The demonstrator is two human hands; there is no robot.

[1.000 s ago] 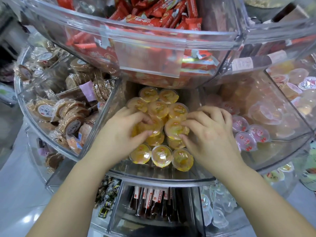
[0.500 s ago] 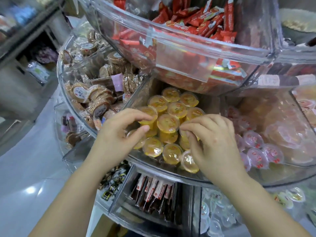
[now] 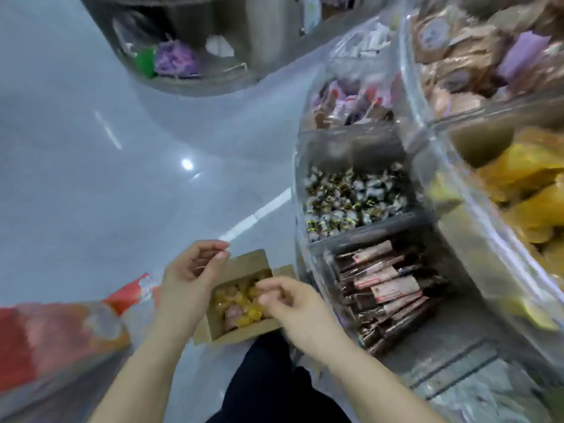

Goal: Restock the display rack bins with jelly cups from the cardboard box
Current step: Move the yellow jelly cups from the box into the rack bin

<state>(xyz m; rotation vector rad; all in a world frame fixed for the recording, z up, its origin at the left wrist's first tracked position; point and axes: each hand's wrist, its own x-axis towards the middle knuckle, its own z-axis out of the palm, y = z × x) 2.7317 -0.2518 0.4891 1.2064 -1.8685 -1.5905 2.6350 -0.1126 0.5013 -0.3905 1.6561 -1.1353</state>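
Head view: gone from the rack bin, both hands now above the box (image 3: pixel 235 303) on the floor. Left hand (image 3: pixel 189 279) and right hand (image 3: pixel 293 303) loosely curled, fingers empty. Yellow jelly cups (image 3: pixel 244 303) inside box. Rack (image 3: pixel 427 184) at right: wrapped candies, brown sticks.

Bright, even overhead light glares off the glossy floor (image 3: pixel 186 164) — whole frame motion-smeared (edges worst), wide-angle bent.
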